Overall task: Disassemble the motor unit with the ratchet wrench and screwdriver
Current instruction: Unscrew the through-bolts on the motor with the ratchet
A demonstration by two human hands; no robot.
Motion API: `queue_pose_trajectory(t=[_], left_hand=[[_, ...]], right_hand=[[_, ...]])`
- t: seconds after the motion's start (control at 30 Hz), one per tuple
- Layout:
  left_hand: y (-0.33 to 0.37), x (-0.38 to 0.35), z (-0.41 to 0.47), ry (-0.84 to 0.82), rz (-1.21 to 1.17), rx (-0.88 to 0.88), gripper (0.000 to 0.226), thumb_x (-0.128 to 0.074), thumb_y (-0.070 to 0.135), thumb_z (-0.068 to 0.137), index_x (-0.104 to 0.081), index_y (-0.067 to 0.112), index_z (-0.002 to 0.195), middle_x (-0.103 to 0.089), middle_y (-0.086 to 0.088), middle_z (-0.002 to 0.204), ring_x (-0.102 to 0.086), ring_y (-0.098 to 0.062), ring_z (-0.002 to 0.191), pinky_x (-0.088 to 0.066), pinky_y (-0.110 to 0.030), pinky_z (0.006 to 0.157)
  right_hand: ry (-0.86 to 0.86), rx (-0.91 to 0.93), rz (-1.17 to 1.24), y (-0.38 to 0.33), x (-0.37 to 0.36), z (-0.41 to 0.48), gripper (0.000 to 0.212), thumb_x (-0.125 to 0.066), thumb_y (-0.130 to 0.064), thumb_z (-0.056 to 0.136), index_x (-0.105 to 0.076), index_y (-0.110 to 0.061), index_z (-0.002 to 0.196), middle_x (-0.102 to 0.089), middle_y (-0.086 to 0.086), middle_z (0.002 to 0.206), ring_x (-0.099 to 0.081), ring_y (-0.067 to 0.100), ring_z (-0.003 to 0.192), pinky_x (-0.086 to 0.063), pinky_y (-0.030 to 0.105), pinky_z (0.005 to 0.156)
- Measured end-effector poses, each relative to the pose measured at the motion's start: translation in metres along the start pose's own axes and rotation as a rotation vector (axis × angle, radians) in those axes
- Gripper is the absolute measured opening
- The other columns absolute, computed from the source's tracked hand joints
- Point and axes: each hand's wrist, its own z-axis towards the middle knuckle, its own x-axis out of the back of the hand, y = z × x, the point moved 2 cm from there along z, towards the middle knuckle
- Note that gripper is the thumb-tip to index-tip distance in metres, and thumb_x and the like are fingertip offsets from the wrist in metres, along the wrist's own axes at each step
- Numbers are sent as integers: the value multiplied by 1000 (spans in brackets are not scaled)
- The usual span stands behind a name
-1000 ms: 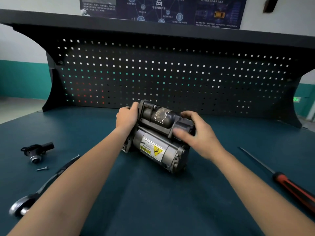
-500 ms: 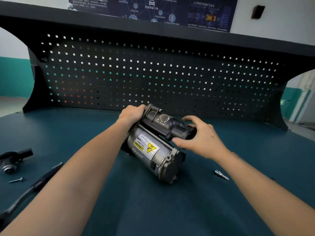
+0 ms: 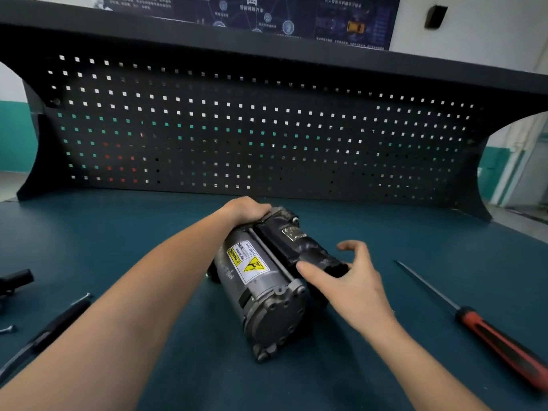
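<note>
The motor unit [image 3: 261, 295] lies on the dark teal bench mat, its grey round end cap pointing toward me and a yellow warning label on top. A black cylinder [image 3: 299, 247] runs along its right side. My left hand [image 3: 246, 210] grips the motor's far end. My right hand [image 3: 355, 286] is beside the near end of the black cylinder, fingers spread, thumb resting against it. The screwdriver [image 3: 498, 348], with a red and black handle, lies to the right. The ratchet wrench [image 3: 56, 324] lies at the left, partly cut off by the frame edge.
A removed black part [image 3: 14, 280] and a small loose screw [image 3: 7, 329] sit at the far left edge. A black pegboard back panel [image 3: 267, 137] stands behind the bench mat [image 3: 415, 232].
The motor has been swung round so its end cap faces me. My right hand has loosened from gripping the black cylinder's end to spread fingers. My left hand keeps its hold.
</note>
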Motion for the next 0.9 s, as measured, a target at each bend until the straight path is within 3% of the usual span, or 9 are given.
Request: queue_pose_trajectory(t=[0.1,0.27,0.4,0.47,0.53,0.6,0.7,0.8,0.9], left_hand=[[1,-12,1,-50,130,4,38,-47,48,87,-55,13,78,-58,-8,98,-52,-23,86,-37,-28,75],[2,-6,-2,59,120,-50,39,-49,41,88,-60,4,79,-55,-9,85,-51,-24,80,-36,-26,70],[1,2,-24,80,104,-144,37,-49,33,92,-67,2,94,-63,-12,90,-56,-26,87,-36,-24,69],[0,10,-42,87,155,-230,34,-50,34,92,-67,6,102,-65,-9,102,-57,-24,96,-38,-24,74],[-6,23,-67,130,159,-308,33,-49,35,93,-64,12,112,-64,-2,116,-56,-17,104,-36,-21,80],[-23,41,-98,145,128,-337,30,-49,32,93,-64,16,114,-64,4,114,-54,-10,99,-36,-17,78],[-65,74,-147,141,141,-279,24,-49,25,94,-65,20,112,-62,13,105,-54,-5,96,-36,-14,77],[-117,102,-192,153,177,-161,21,-51,18,93,-65,24,108,-61,16,105,-55,-5,96,-34,-18,83],[-164,118,-245,196,114,-58,25,-57,14,89,-62,38,88,-68,17,95,-61,0,84,-42,-24,81]], right_hand=[[-11,-60,2,8,-2,-6,65,-73,-56,54,-38,-33,105,-55,-2,103,-53,10,86,-35,15,60],[-53,-72,-51,8,1,-4,67,-71,-61,56,-36,-34,106,-56,-2,106,-55,14,92,-37,21,63],[-120,-141,-150,7,4,-7,68,-61,-69,63,-34,-32,113,-46,-5,110,-44,11,93,-21,10,56],[-128,-121,-169,5,5,-9,70,-58,-73,61,-33,-32,113,-49,-3,111,-45,13,95,-29,17,59],[-140,-85,-166,4,3,-13,77,-54,-75,60,-34,-30,119,-52,2,118,-48,17,102,-34,26,72],[-161,-52,-181,3,2,-18,86,-47,-78,61,-32,-30,130,-50,6,127,-47,20,113,-32,27,81],[-221,3,-234,2,4,-28,93,-35,-81,59,-24,-36,140,-48,7,133,-42,22,125,-30,28,86],[-278,58,-214,1,6,-42,74,-38,-70,74,-18,-47,142,-42,-3,143,-33,16,135,-25,23,90],[-311,133,-252,-3,2,-60,65,-34,-68,75,-21,-56,138,-52,-5,135,-46,14,123,-29,17,87]])
